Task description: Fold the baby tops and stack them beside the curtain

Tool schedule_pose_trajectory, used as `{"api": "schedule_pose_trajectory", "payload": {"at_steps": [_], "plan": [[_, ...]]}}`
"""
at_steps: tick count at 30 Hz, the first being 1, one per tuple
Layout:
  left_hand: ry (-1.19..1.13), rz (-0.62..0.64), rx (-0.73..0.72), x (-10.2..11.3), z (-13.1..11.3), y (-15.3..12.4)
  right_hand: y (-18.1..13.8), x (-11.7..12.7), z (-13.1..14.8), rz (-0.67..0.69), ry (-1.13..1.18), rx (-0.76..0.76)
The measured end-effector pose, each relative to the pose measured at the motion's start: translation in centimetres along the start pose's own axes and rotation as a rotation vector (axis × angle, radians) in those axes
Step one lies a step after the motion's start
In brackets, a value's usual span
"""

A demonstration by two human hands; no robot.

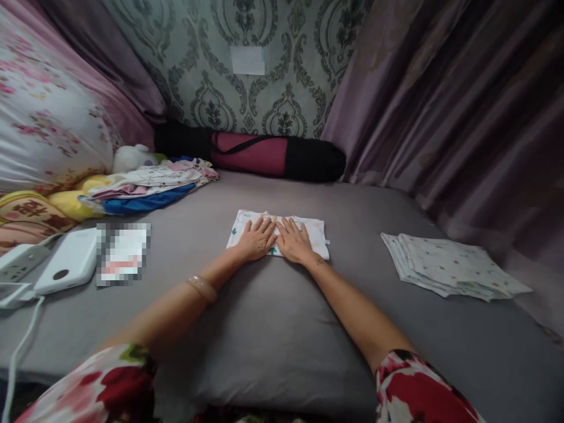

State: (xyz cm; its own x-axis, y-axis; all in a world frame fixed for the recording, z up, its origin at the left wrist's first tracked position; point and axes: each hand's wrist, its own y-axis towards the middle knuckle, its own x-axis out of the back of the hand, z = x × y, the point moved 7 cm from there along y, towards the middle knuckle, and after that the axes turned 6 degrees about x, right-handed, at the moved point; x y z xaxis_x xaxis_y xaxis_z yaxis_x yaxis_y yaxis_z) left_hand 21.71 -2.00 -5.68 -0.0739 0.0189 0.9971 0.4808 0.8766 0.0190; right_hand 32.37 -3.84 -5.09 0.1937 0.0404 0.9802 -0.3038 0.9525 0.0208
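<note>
A white cloth (316, 238) with small coloured prints lies folded into a flat rectangle on the grey sheet, and a little tag sticks out at its right edge. My left hand (258, 238) rests palm down on the cloth's left half, fingers stretched out. Close beside it, my right hand (294, 239) lies flat on the middle of the cloth, its fingers also spread. Whatever is under the palms is hidden. Off to the right sits a stack of folded, printed white cloths (453, 264), apart from both hands.
A black and maroon roll bag (251, 154) lies against the patterned wall. At left are piled clothes (154, 182), a floral pillow (53, 117), a white power bank (68, 261), a power strip (24, 264) with a cable, and a blurred-out item (123, 254). Purple curtains (418, 106) hang at right.
</note>
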Motion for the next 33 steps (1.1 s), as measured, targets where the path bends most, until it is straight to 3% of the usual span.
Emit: {"api": "schedule_pose_trajectory", "payload": {"at_steps": [2, 6, 12, 17, 23, 27, 33], "plan": [[-0.001, -0.035, -0.022, 0.5, 0.8, -0.3, -0.1, 0.5, -0.5, 0.021, 0.024, 0.038], [0.006, -0.140, 0.037, 0.8, 3.1, -0.9, -0.8, 1.5, -1.6, -0.080, -0.032, 0.048], [-0.039, -0.120, 0.035, -0.6, 3.8, -0.8, -1.2, 0.1, -1.8, -0.069, -0.046, 0.034], [-0.066, -0.061, 0.022, -0.3, 4.0, -0.6, -1.0, 0.4, -2.0, -0.033, 0.003, 0.043], [-0.103, -0.123, 0.073, 1.0, 6.4, -1.3, -1.9, 1.5, -5.4, -0.105, 0.020, -0.059], [-0.136, -0.071, 0.078, -0.1, 7.4, -1.4, -2.6, 0.3, -7.3, -0.096, -0.007, -0.119], [-0.170, -0.072, 0.088, -0.8, 7.9, -1.2, -2.4, -0.2, -7.6, -0.077, 0.006, -0.121]]}}
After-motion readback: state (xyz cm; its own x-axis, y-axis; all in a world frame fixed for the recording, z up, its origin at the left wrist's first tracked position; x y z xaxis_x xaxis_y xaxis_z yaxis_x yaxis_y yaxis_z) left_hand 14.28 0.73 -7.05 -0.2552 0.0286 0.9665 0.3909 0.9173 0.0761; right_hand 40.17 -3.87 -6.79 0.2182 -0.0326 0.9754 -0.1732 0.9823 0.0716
